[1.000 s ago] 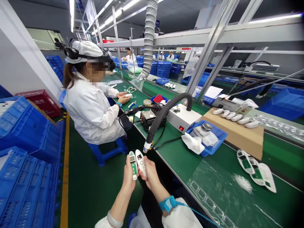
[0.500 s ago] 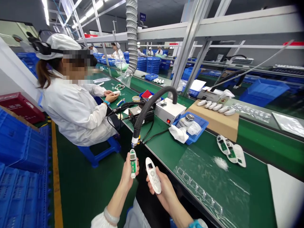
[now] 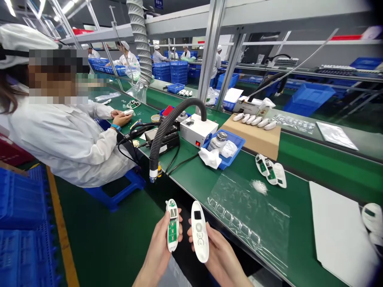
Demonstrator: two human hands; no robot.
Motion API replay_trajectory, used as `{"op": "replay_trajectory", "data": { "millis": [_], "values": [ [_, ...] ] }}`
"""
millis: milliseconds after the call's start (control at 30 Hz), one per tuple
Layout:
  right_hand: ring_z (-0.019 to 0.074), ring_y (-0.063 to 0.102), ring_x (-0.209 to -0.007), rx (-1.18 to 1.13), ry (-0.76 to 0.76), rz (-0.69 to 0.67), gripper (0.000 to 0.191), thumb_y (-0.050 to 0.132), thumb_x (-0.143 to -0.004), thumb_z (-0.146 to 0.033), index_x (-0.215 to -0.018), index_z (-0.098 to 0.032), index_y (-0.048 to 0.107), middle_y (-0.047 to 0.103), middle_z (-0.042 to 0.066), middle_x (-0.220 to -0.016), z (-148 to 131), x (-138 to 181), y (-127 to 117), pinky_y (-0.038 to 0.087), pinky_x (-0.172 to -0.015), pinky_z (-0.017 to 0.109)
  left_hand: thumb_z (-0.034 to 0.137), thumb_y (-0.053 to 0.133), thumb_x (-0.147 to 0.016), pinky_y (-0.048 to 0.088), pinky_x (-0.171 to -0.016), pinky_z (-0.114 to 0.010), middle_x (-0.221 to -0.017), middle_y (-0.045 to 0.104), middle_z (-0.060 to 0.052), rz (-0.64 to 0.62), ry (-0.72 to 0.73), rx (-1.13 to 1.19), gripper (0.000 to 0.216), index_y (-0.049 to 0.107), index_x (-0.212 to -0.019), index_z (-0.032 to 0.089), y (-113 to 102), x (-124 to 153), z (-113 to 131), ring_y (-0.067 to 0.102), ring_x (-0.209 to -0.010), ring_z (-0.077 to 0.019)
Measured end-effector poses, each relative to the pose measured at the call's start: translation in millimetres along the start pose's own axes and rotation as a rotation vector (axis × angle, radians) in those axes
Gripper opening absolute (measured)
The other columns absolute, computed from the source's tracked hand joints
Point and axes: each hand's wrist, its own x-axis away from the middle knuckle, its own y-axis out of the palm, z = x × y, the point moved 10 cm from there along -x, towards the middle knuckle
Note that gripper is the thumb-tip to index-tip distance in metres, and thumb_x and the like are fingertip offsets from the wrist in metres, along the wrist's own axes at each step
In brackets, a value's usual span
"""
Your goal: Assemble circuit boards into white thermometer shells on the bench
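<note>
Blue tray (image 3: 237,138) holds a jar (image 3: 220,138) and, seemingly, white cloths (image 3: 229,149). Clear bag (image 3: 248,207) lies on green bench (image 3: 302,159); blue crates (image 3: 178,73) behind. Left hand (image 3: 160,249) grips circuit-board shell (image 3: 172,225), right hand (image 3: 218,255) clasps white cover (image 3: 200,231).

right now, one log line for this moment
left hand: holds open shell with green board | right hand: holds white button cover | parts: apart | near: green bench, plastic sheet
</note>
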Motion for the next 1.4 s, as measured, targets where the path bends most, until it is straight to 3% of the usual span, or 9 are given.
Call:
{"op": "replay_trajectory", "data": {
  "millis": [167, 367, 600, 767, 967, 1100, 1267, 1400],
  "values": [
    [0.018, 0.064, -0.076, 0.005, -0.019, -0.023, 0.041, 0.07, -0.079, -0.045, -0.101, -0.01, 0.072, 0.072, 0.012, -0.09, -5, 3, -1, 0.049, -0.069, 0.028, 0.049, 0.064, -0.079, 0.047, -0.057, -0.022, -0.08, 0.061, -0.003, -0.014, 0.01, -0.057, 0.042, 0.067, -0.103, 0.014, 10, 7, 4, 0.053, -0.06, -0.0086],
    [0.0205, 0.063, -0.079, 0.047, -0.037, -0.019, 0.038, 0.07, -0.078, -0.048, -0.094, -0.014, 0.074, 0.071, 0.012, -0.092, -10, 9, -2, 0.049, -0.075, 0.031, 0.048, 0.072, -0.072, 0.051, -0.067, -0.023, -0.079, 0.067, -0.003, 0.064, -0.011, -0.051, 0.039, 0.069, -0.093, 0.016, 13, 10, -2, 0.061, -0.07, -0.0131],
    [0.0265, 0.062, -0.102, 0.398, -0.236, -0.027, 0.044, 0.076, -0.074, -0.039, -0.115, -0.023, 0.068, 0.069, 0.009, -0.111, -33, 15, 0, 0.044, -0.094, 0.038, 0.037, 0.075, -0.072, 0.049, -0.085, -0.026, -0.1, 0.068, -0.006, -0.074, 0.097, -0.214, 0.034, 0.064, -0.1, 0.02, 55, 15, -5, 0.062, -0.096, -0.0199],
    [0.0266, 0.064, -0.096, 0.468, -0.313, 0.02, 0.042, 0.076, -0.074, -0.038, -0.113, -0.025, 0.07, 0.07, 0.008, -0.106, -42, 19, -5, 0.049, -0.088, 0.038, 0.035, 0.073, -0.074, 0.046, -0.09, -0.024, -0.101, 0.067, -0.003, -0.115, 0.154, -0.312, 0.039, 0.06, -0.109, 0.023, 70, 12, -12, 0.059, -0.104, -0.0193],
    [0.0249, 0.063, -0.089, 0.52, -0.371, 0.077, 0.04, 0.078, -0.071, -0.038, -0.108, -0.026, 0.073, 0.068, 0.007, -0.098, -55, 28, -12, 0.051, -0.083, 0.034, 0.036, 0.07, -0.077, 0.048, -0.089, -0.027, -0.1, 0.066, -0.006, -0.166, 0.137, -0.352, 0.034, 0.06, -0.106, 0.02, 80, 11, -24, 0.06, -0.099, -0.0205],
    [0.023, 0.06, -0.087, 0.57, -0.407, 0.07, 0.035, 0.073, -0.077, -0.037, -0.11, -0.026, 0.072, 0.065, 0.007, -0.098, -59, 35, -15, 0.05, -0.083, 0.033, 0.036, 0.07, -0.077, 0.049, -0.086, -0.028, -0.097, 0.067, -0.005, -0.168, 0.121, -0.32, 0.036, 0.06, -0.107, 0.021, 84, 13, -32, 0.061, -0.096, -0.0204],
    [0.021, 0.056, -0.08, 0.724, -0.482, 0.058, 0.031, 0.063, -0.085, -0.035, -0.114, -0.026, 0.07, 0.062, 0.006, -0.09, -68, 46, -15, 0.048, -0.078, 0.031, 0.039, 0.073, -0.073, 0.048, -0.092, -0.031, -0.108, 0.068, -0.009, -0.165, 0.038, -0.28, 0.038, 0.065, -0.106, 0.021, 91, 14, -48, 0.062, -0.101, -0.0226],
    [0.0215, 0.055, -0.076, 0.936, -0.565, 0.124, 0.02, 0.065, -0.083, -0.033, -0.1, -0.025, 0.074, 0.062, 0.006, -0.083, -95, 65, -18, 0.046, -0.071, 0.03, 0.041, 0.075, -0.07, 0.049, -0.089, -0.031, -0.103, 0.071, -0.009, -0.218, -0.008, -0.3, 0.037, 0.069, -0.1, 0.02, 108, 22, -53, 0.064, -0.095, -0.0227]
  ]
}}
